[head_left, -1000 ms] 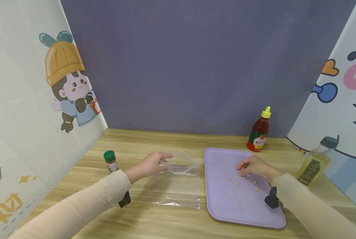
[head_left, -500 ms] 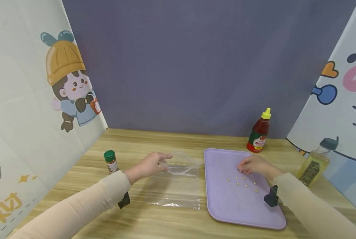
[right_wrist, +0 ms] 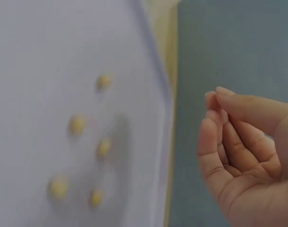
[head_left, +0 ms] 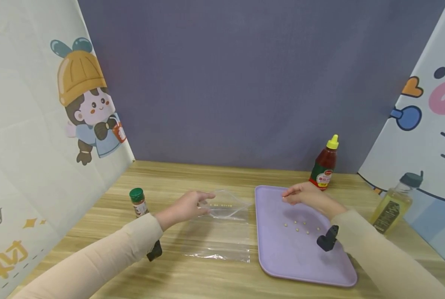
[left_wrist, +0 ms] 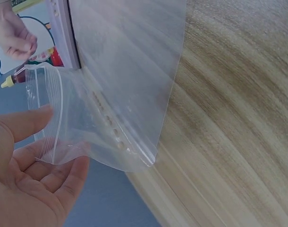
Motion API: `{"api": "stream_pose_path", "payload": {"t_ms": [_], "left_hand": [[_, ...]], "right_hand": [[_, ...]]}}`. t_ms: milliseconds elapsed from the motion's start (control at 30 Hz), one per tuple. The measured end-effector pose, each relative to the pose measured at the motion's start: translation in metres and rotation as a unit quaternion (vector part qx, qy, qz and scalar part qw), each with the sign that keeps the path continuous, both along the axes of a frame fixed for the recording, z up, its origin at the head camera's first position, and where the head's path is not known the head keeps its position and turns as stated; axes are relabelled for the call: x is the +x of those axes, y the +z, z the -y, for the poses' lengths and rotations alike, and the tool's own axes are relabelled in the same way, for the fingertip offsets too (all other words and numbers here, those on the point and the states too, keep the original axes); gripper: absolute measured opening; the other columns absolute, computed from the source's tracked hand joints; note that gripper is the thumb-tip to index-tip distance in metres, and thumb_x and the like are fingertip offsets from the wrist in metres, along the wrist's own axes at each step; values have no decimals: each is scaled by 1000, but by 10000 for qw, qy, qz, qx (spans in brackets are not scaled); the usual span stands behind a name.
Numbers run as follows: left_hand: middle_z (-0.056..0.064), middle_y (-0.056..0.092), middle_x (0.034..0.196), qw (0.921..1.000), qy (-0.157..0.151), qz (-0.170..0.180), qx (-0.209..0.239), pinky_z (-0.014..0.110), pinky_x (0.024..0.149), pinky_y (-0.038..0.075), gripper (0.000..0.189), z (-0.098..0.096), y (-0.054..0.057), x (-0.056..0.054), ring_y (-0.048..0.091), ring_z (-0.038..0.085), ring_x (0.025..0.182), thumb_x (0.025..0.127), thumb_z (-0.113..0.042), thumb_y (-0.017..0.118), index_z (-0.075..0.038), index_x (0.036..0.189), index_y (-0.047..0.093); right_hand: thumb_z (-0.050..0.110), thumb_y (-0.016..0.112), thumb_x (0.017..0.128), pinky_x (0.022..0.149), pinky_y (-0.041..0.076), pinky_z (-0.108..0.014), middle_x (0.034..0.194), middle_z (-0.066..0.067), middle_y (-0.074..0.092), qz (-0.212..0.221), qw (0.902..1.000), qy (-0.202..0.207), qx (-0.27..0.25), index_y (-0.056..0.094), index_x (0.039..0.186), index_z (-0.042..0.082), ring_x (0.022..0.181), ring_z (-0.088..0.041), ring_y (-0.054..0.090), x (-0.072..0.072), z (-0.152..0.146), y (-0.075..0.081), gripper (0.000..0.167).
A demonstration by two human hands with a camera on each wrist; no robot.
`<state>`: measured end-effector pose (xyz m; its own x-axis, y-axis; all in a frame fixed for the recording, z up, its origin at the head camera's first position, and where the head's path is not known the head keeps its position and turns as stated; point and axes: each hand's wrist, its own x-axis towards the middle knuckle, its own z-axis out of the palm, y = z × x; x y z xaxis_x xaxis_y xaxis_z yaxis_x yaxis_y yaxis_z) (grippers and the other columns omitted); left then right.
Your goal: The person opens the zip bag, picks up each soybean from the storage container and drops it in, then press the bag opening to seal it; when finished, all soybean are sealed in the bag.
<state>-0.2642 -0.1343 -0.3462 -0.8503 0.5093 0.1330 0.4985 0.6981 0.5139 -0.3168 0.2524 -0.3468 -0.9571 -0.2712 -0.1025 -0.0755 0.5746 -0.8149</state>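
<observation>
In the head view my left hand [head_left: 187,206] holds a clear zip-lock bag [head_left: 220,236] by its open mouth. The left wrist view shows the thumb and fingers spread around the zip strip [left_wrist: 52,113], and a row of soybeans [left_wrist: 109,120] inside the bag. My right hand [head_left: 306,197] is raised over the far part of a lilac tray [head_left: 282,257], its thumb and index finger pinched together at a tiny pale soybean [head_left: 284,198]. In the right wrist view the fingertips [right_wrist: 224,91] almost hide it. Several loose soybeans [right_wrist: 77,124] lie on the tray below.
A red sauce bottle [head_left: 326,160] with a yellow cap stands behind the tray. An oil bottle [head_left: 392,205] is to the right, beyond the right forearm. A green-capped spice jar [head_left: 137,197] stands left, partly behind the left arm. Printed cloth walls surround the wooden table [head_left: 192,278].
My right hand has picked a soybean off the tray, lifted, and moved up and slightly left. The left hand and bag stay put.
</observation>
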Motion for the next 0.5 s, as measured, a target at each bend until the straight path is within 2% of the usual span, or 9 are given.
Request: {"api": "stream_pose_path", "payload": {"t_ms": [67,200,267,400,500], "left_hand": [[16,57,136,10000,11,0,0,44,95,55,51,1,0,0,63,33,112,88,-9,69,0,135,53],[15,57,137,10000,35,79,43,45,95,54,51,1,0,0,62,33,113,88,-8,68,-1,136,53],[15,58,136,9999,37,107,62,44,94,55,51,1,0,1,62,33,112,88,-8,68,-1,136,53],[15,58,135,9998,77,157,103,40,91,57,52,0,0,1,64,32,110,87,-8,69,-2,136,53],[15,59,135,9997,145,173,125,37,89,58,52,0,0,2,64,31,108,87,-8,69,-2,136,53]], "right_hand": [[25,72,88,95,53,-49,103,-4,74,-49,9998,15,-185,68,113,0,98,-29,66,0,11,4,36],[25,71,88,95,52,-48,101,-3,73,-190,9987,157,-451,68,113,1,90,-19,66,1,33,13,34],[24,71,88,92,54,-44,101,-3,73,-259,9977,327,-528,68,112,-1,87,-15,66,3,45,17,35],[19,72,87,82,57,-34,100,-6,73,-328,9949,713,-629,68,110,-2,85,-15,67,5,68,23,31],[14,73,86,77,58,-32,98,-8,74,-359,9929,895,-691,68,108,-5,80,-13,66,5,86,24,30]]}}
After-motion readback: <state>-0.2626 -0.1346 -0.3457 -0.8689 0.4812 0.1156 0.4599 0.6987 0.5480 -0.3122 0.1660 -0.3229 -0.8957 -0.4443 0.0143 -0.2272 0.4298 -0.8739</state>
